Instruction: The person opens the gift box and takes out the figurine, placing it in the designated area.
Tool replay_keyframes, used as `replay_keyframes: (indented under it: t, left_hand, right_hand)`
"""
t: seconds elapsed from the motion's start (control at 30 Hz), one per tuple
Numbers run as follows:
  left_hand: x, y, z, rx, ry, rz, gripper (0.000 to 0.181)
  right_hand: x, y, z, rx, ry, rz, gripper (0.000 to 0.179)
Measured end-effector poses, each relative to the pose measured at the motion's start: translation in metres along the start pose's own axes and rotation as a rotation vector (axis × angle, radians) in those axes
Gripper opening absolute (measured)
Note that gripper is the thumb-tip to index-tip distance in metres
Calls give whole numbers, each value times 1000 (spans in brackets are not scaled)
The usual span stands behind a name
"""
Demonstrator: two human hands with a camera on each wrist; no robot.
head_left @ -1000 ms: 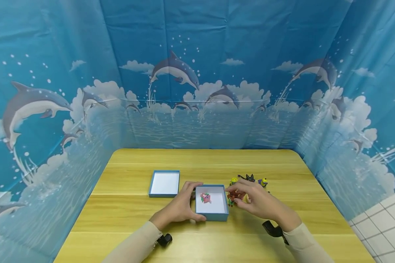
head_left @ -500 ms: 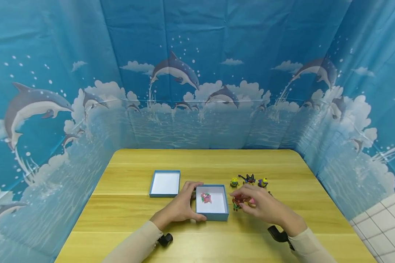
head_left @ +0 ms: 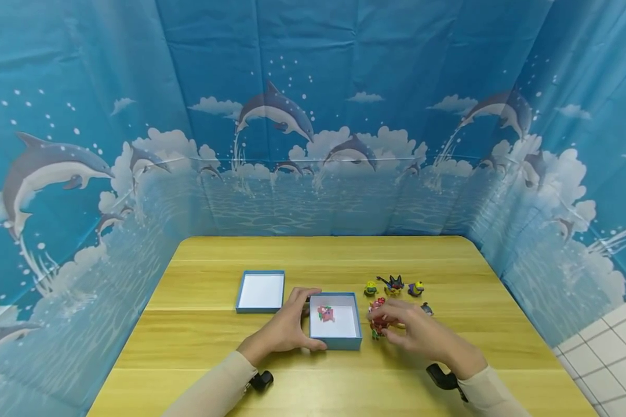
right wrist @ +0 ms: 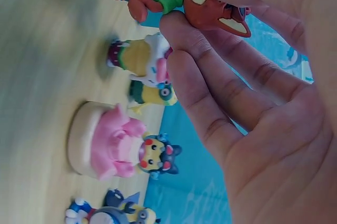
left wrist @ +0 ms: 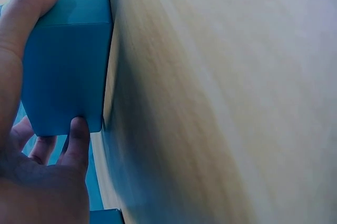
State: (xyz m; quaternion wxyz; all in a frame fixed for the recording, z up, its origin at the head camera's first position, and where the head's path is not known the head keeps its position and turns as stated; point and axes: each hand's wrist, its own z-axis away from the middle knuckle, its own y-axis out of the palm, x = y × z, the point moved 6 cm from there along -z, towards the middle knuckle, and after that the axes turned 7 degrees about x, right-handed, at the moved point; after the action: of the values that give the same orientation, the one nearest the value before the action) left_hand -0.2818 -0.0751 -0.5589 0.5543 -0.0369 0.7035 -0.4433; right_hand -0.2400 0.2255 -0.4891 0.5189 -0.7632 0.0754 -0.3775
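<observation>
My left hand [head_left: 284, 327] grips the left side of a blue square box [head_left: 339, 344], thumb on its near wall and fingers at the far side; in the left wrist view, the thumb lies on the box's blue wall [left wrist: 66, 76]. Inside, a small pink figurine [head_left: 326, 314] lies against the white bottom. Right of the box, my right hand [head_left: 422, 330] pinches a fox figurine [right wrist: 218, 16] by its head between thumb and fingers. The fox is reddish-brown with a green shirt, and my fingers partly cover it in the head view.
A shallow blue lid [head_left: 262, 289] lies white side up, left of the box. Several figurines stand near my right hand, including a yellow one [head_left: 370, 289], a dark-eared one [head_left: 394, 285], a purple-and-yellow one [head_left: 416, 288] and a pink one [right wrist: 113, 142] on a white base.
My right hand has moved right, away from the box, with the fox figurine. More of the standing figurines now show around it. The left hand and box have stayed put.
</observation>
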Motion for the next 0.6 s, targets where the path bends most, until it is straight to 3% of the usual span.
replay_keyframes:
  t: [0.3, 0.6]
  left_hand:
    - [0, 0, -1, -1, 7, 7, 129]
    - [0, 0, 1, 1, 9, 20, 129]
  right_hand:
    - [-6, 8, 5, 16, 47, 58, 41]
    - [-7, 10, 6, 31, 33, 13, 44]
